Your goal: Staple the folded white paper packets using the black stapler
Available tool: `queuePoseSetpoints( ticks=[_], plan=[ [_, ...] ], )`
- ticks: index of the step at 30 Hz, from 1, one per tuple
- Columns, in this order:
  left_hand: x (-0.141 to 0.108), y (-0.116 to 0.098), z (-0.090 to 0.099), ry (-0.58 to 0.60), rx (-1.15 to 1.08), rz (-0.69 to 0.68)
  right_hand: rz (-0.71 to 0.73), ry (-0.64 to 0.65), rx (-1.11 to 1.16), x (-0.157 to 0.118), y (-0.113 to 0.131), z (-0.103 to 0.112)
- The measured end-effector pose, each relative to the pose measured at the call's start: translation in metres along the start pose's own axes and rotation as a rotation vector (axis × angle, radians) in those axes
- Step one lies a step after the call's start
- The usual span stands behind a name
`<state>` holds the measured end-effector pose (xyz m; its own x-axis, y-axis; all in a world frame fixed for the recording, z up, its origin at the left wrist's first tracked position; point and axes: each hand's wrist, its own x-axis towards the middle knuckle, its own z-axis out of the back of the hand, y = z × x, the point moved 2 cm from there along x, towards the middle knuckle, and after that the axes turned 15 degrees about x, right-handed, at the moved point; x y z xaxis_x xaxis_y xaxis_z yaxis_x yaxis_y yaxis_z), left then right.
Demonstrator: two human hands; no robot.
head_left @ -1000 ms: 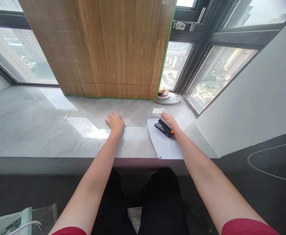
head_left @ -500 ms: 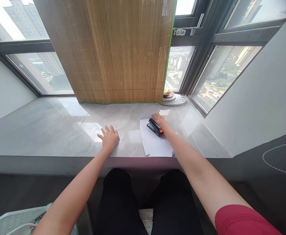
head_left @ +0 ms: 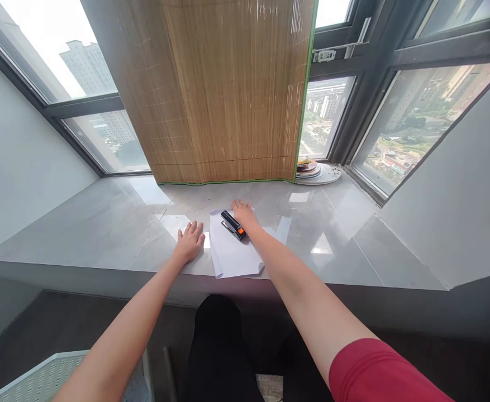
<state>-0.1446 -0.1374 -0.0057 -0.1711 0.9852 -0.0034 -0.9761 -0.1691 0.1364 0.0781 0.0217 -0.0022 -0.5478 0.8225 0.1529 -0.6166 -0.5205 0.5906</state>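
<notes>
Head view: we lay right hand (head_left: 243, 213) flat beside black stapler (head_left: 233, 225) atop white paper sheets (head_left: 234, 254); left hand (head_left: 190, 242) open, palm down on marble sill (head_left: 102, 223) by sheets' edge. Stapler judged rigid, compact: grasp mid-body. Sheets judged light, limp, slippery. Versus earlier frames: stack and stapler now nearer left hand.

A pale grey marble counter (head_left: 102, 223) ran beneath a bay of dark-framed windows (head_left: 399, 128), its polished top catching patches of daylight. A bamboo blind (head_left: 228, 89) edged in green hung over the middle pane. White walls (head_left: 22, 162) closed in both sides, and tall buildings showed outside. A stack of plates (head_left: 309, 167) sat in the far corner.
</notes>
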Motion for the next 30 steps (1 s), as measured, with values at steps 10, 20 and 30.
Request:
queuePoseSetpoints(
  ticks=[10, 20, 30],
  plan=[
    [0.002, 0.001, 0.002, 0.031, 0.001, -0.024, -0.089, -0.179, -0.058, -0.032, -0.016, 0.043],
    [0.003, -0.002, 0.003, 0.018, -0.004, -0.030, -0.493, -0.183, -0.232, -0.131, -0.123, 0.119],
    [0.002, -0.005, 0.004, 0.028, 0.015, -0.033, -0.587, -0.191, -0.195, -0.134, -0.099, 0.109]
  ],
)
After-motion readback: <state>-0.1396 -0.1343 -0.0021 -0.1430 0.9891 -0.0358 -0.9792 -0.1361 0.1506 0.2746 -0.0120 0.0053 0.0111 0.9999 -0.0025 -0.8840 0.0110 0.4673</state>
